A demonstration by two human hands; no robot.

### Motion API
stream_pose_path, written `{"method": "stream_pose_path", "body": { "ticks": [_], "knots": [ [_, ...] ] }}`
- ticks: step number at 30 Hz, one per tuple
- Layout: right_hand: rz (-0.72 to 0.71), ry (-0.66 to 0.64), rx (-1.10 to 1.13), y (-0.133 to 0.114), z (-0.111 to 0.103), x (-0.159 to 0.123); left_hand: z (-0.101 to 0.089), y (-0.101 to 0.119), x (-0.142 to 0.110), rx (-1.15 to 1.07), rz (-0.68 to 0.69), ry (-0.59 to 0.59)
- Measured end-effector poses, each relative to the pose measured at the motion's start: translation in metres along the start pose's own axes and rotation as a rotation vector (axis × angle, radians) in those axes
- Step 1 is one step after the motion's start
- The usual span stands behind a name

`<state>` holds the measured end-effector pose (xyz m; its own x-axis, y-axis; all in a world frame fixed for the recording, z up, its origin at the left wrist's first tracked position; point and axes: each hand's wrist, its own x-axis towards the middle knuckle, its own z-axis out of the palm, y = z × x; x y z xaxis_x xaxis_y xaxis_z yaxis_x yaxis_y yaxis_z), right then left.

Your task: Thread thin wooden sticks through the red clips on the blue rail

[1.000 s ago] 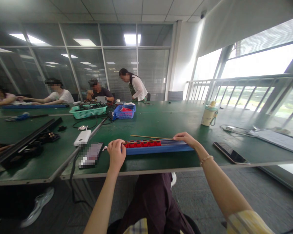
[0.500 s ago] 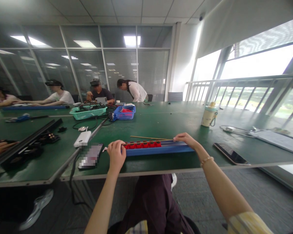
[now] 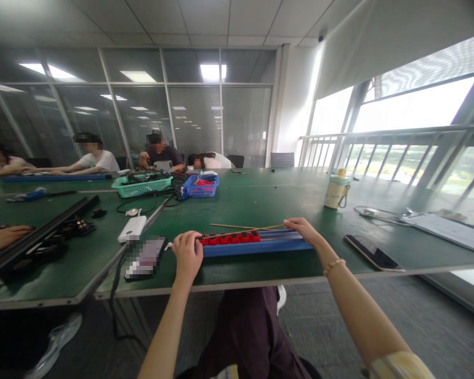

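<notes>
Right fingers [image 3: 291, 223] pinch a stick [image 3: 240, 231]; bottle [image 3: 337, 192] markings blur.

At lower centre, pinching a thin stick [image 3: 274, 227] in the right hand [image 3: 305, 230] above a blue tray [image 3: 253, 248] of red pieces [image 3: 232, 239], with the left hand [image 3: 188, 250] at the tray's left end.

Two near phones [image 3: 374, 252], two baskets [image 3: 144, 188], two thin sticks [image 3: 229, 226], one bottle [image 3: 337, 191], perhaps six red pieces [image 3: 233, 238]
</notes>
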<state>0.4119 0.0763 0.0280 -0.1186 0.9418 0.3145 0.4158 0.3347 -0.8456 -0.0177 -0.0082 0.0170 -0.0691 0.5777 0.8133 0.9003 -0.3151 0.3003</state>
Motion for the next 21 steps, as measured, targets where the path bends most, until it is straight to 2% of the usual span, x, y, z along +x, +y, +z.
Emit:
{"method": "stream_pose_path", "body": {
  "ticks": [12, 21],
  "knots": [
    [0.001, 0.147, 0.009, 0.026, -0.001, 0.010, -0.002, 0.002, 0.000, 0.008, -0.007, -0.010],
    [0.030, 0.186, -0.107, 0.025, 0.004, 0.010, -0.001, 0.002, 0.000, 0.005, -0.011, -0.014]
  ]
}}
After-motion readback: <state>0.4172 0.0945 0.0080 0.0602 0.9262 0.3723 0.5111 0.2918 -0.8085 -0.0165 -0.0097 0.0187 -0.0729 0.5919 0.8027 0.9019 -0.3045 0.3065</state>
